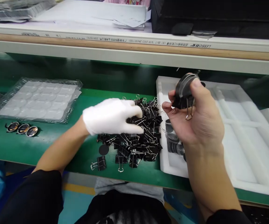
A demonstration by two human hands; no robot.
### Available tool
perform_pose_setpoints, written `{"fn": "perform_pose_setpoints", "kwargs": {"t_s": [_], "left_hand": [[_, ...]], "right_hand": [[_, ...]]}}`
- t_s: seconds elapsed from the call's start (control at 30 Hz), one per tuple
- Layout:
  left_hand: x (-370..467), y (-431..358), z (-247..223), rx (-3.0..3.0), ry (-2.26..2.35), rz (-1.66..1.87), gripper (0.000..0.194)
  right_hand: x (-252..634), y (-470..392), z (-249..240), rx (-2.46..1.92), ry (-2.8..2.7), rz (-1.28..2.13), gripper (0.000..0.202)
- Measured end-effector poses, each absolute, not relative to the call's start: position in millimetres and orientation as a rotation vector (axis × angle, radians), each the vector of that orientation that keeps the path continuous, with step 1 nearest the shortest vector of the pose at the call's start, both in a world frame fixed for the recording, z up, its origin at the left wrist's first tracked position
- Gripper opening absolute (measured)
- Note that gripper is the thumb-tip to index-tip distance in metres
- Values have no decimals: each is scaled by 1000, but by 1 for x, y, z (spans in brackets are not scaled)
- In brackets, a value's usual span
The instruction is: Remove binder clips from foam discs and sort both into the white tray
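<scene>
Hands at a heap of black binder clips on a green bench.

Gloved left hand [112,116] rests on the clip pile [136,137], fingers curled into it; whether it grips one I cannot tell. Bare right hand [195,115], raised just right of the pile, pinches a round dark disc [183,88] with a binder clip [187,107] clamped on it, above the white foam tray [241,124]. Clear blister tray [38,98] sits far left.

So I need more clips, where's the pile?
The pile of binder clips lies mid-table on the green mat, under the gloved left hand, beside the white foam tray.
</scene>
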State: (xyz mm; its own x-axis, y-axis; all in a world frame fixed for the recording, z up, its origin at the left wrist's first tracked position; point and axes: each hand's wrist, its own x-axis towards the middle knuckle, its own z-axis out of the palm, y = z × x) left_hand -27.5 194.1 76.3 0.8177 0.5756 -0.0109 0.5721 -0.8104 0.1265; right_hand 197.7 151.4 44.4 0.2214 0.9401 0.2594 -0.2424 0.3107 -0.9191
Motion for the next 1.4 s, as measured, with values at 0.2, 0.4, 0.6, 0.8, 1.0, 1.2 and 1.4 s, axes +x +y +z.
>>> {"fn": "perform_pose_setpoints", "kwargs": {"t_s": [0.2,0.4,0.6,0.8,1.0,1.2,1.4], "left_hand": [[-8,193,49,2998,560,-43,36],[-22,206,76,2258,867,432,33],[-25,202,88,1996,1080,764,27],[-23,191,88,2122,1093,707,29],[-30,195,90,2385,1058,510,32],[-24,194,89,2274,1058,502,35],[-22,198,86,2173,1171,581,32]], "right_hand": [[191,146,46,-991,-1155,988,30],[193,142,57,-1013,-1139,1082,25],[194,135,58,-1005,-1331,1197,28],[189,131,53,-1008,-1473,1129,24],[194,128,63,-1013,-1595,1083,21],[199,128,66,-1036,-1611,1001,22],[212,133,66,-1172,-1543,844,24]]}}
